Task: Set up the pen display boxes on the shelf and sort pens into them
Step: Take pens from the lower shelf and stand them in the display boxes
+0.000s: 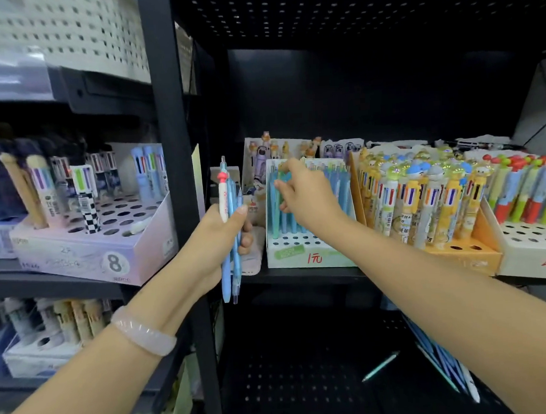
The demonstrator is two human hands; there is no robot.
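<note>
My left hand (218,242) grips a small bunch of pens (230,228) upright in front of the black shelf post: blue ones and a white one with a red top. My right hand (306,198) reaches into the white and green display box (303,253) marked with a red price, fingers pinching among the blue and teal pens (281,206) standing in it. That box sits on the middle shelf (301,274).
An orange box of cartoon multicolour pens (424,197) and a white box of red-topped pens (533,191) stand to the right. A lilac perforated box (101,246) sits on the left shelf. Loose pens (441,363) lie on the lower shelf. The black post (178,148) divides the units.
</note>
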